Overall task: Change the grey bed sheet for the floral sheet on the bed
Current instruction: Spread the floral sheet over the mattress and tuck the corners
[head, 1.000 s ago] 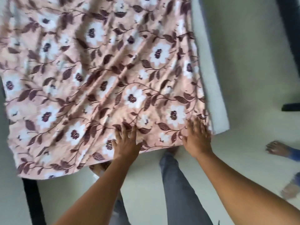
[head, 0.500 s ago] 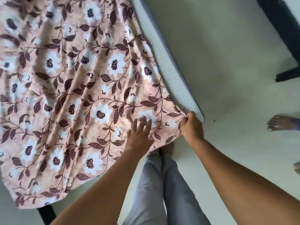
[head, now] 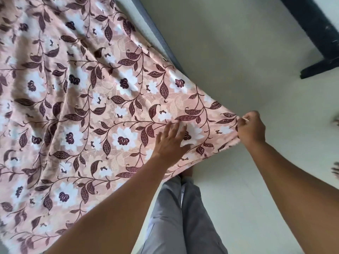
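Right, the floral sheet (head: 91, 107) is lying spread over the bed, filling most of the view, and the person is working its near right corner. The left hand (head: 171, 142) is resting flat on the cloth just inside that corner, fingers straight and spread, pinning the fabric down. The right hand (head: 251, 129) is gripping the very corner, fingers curled in and pinching the hem. The cloth between the two hands is looking taut, while ripples are running across the sheet further left. A grey strip (head: 161, 46) is showing along the bed's right edge. Whether that is mattress or the grey sheet, I cannot tell, and no grey sheet is showing elsewhere.

So the step in hand, I am judging, is drawing this corner out square and over the corner of the bed. What it is calling for is a steady pull outward along the diagonal, not a yank. The flat palm should be easing its press so the cloth is sliding rather than bunching under it. The pinch is best sitting on the hem itself, not on a loose fold. Too much cloth drawn this way is likely leaving the far side short. Those ripples on the left are asking for a sweep of the open hand afterward.
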Demonstrator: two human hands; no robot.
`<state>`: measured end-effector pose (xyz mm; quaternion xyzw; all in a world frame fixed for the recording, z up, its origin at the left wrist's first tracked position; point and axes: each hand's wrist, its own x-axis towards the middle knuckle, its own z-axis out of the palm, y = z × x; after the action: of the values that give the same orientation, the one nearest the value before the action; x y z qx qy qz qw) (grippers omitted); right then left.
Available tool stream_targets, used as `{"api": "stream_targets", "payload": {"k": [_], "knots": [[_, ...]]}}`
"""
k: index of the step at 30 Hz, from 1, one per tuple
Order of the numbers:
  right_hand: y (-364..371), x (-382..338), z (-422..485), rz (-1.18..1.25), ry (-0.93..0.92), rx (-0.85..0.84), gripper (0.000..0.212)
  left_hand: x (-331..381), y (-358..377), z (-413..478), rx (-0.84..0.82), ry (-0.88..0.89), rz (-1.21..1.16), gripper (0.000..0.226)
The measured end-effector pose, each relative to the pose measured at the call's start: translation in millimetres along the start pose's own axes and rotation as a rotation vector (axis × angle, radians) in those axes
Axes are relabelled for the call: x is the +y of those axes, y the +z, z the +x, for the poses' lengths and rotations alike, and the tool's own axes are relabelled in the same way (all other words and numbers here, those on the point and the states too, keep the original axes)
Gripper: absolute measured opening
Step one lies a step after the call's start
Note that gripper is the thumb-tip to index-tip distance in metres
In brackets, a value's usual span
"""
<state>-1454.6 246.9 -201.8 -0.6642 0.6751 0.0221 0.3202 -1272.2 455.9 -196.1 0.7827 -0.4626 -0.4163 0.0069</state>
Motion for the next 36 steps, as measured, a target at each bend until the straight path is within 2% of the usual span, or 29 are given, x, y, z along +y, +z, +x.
{"api": "stream_targets", "payload": {"k": [4, 7, 10, 12, 14, 16, 17, 18, 20, 22, 24, 27, 29, 30, 33, 35, 36], "knots": [[9, -6, -5, -0.282, 0.052, -0.148, 0.047, 0, -17, 11, 0.062, 0.009, -0.001, 0.076], [19, -21, -12, -0.215, -0.064, -0.196, 0.058, 5, -38, 29, 0.090, 0.034, 0.006, 0.079], [30, -36, -9, -0.094, -0.078, -0.318, 0.067, 8, -56, 58, 0.167, 0.102, 0.128, 0.081], [37, -42, -6, -0.045, -0.112, -0.330, 0.058, 9, -71, 79, 0.193, 0.121, 0.199, 0.085], [41, -42, -2, -0.027, -0.161, -0.266, 0.038, 14, -87, 101, 0.203, 0.120, 0.280, 0.090], [44, -39, -1, 0.016, -0.136, -0.250, 0.016, 19, -103, 122, 0.188, 0.127, 0.379, 0.100], [44, -37, 1, 0.031, -0.131, -0.252, 0.012, 21, -111, 132, 0.163, 0.125, 0.427, 0.104], [42, -36, 3, 0.039, -0.143, -0.245, 0.025, 22, -117, 142, 0.132, 0.125, 0.478, 0.104], [34, -30, 8, 0.032, -0.194, -0.238, 0.040, 26, -127, 158, 0.062, 0.147, 0.548, 0.084], [24, -30, 11, 0.024, -0.225, -0.233, 0.031, 32, -136, 169, 0.035, 0.208, 0.584, 0.057], [17, -23, 16, 0.052, -0.209, -0.191, 0.023, 49, -141, 174, -0.030, 0.295, 0.634, 0.042], [11, 2, 17, 0.089, -0.120, -0.082, 0.018, 83, -142, 176, -0.182, 0.343, 0.631, 0.037], [11, 15, 9, 0.115, -0.046, -0.074, 0.024, 96, -139, 174, -0.282, 0.355, 0.604, 0.035], [9, 22, 11, 0.127, -0.017, -0.084, 0.027, 106, -137, 178, -0.351, 0.343, 0.583, 0.034], [9, 26, 16, 0.136, -0.080, -0.158, 0.026, 117, -142, 184, -0.567, 0.233, 0.531, 0.040], [3, 27, 29, 0.138, -0.135, -0.236, 0.022, 120, -150, 196, -0.688, 0.171, 0.578, 0.042], [1, 26, 35, 0.133, -0.138, -0.284, 0.019, 121, -155, 201, -0.733, 0.133, 0.626, 0.050]]}}
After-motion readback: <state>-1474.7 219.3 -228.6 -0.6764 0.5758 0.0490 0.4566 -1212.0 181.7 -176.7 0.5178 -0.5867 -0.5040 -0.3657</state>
